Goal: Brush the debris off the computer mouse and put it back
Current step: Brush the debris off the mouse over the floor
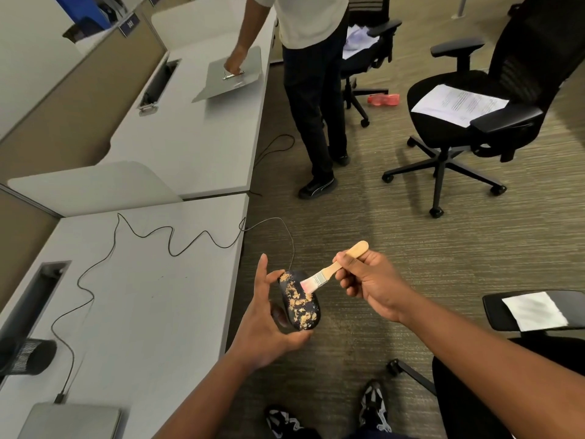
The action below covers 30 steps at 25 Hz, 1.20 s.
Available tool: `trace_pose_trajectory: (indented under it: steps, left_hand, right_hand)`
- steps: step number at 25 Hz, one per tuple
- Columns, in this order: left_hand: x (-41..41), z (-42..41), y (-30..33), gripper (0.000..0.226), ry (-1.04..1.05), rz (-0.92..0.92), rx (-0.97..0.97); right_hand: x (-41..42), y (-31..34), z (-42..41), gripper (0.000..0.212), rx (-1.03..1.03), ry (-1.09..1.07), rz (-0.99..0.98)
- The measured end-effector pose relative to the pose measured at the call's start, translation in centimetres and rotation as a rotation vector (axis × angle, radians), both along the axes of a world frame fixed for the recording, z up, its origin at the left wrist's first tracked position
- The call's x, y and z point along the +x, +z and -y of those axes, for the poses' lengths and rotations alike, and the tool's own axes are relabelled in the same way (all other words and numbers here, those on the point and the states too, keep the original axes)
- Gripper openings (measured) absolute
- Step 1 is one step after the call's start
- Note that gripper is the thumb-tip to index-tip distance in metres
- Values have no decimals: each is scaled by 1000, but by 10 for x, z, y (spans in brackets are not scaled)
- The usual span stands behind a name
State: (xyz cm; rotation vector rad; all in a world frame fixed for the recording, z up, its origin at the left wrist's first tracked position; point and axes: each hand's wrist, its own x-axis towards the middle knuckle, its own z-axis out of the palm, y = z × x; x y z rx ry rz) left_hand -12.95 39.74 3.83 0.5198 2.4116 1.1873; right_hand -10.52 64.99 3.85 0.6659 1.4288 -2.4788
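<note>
The left hand (269, 315) cradles a black computer mouse (299, 301) out over the carpet, just off the front edge of the desk (152, 299). Its fingers (274, 275) wrap the mouse from the left and underneath, the thumb pressed up against the near end, while the index finger sticks up free beside it. The mouse's back faces up and is speckled with tan debris (296, 296), thickest along the side next to those left fingers.

The right hand (368, 285) pinches a small paintbrush (332, 269) by its pale wooden handle, fingers (345, 259) clenched round the stem, with the rounded handle end poking out above the knuckles. The bristles (308, 286), tinged pink, touch the far right part of the mouse, just across from the left fingertips.

A thin black cable (164, 239) runs up from the far end of the mouse, loops away from the left fingers, crosses the desk edge and wanders in waves over the desk top toward a closed laptop (72, 421) at the near corner.

Well beyond both hands, another person (313, 90) stands at the neighbouring desk with a hand on a grey clipboard (234, 74). To the right of the brush hand, well apart, a black office chair (474, 115) carries sheets of paper (459, 103) on its seat.
</note>
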Motion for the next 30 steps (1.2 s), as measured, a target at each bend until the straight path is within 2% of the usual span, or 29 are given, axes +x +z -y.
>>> trace_pose_trajectory:
  steps: [9,14,21,27,30]
  left_hand:
    - [4,3,-2,157,8,17,-7]
    - [4,2,0,157,11,12,-15]
    - [5,3,2,157,28,-1,-14]
    - [3,3,2,157,26,19,-37]
    - [4,2,1,157,36,15,-44]
  right_hand:
    - [3,-10,-3,22,85,-99,-40]
    - [10,-5,6,15,36,0,-68]
    - [7,-5,0,14,173,-68,-68]
    - [14,-2,2,12,36,-57,-81]
    - [16,-5,6,12,50,-20,-68]
